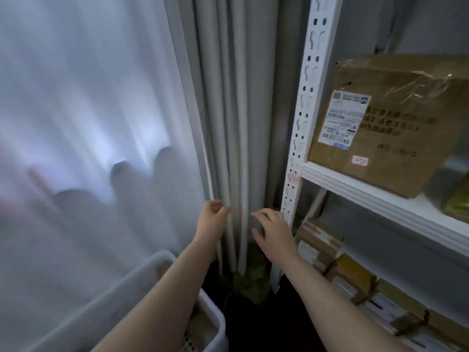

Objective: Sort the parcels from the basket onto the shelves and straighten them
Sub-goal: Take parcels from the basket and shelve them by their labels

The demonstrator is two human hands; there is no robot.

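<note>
Left of the shelf post [302, 123], the left hand [212, 219] is hovering loosely curled and the right hand [274, 233] spread, both empty, probably between trips to the basket [142, 269] further left.

The white metal shelf [380, 203] carries on its upper board a large cardboard box [380, 148] with a white label [342, 118], just beside a blurred greenish thing [456, 199], maybe a bag, while its lower board holds a row of small brown parcels [352, 275].
</note>
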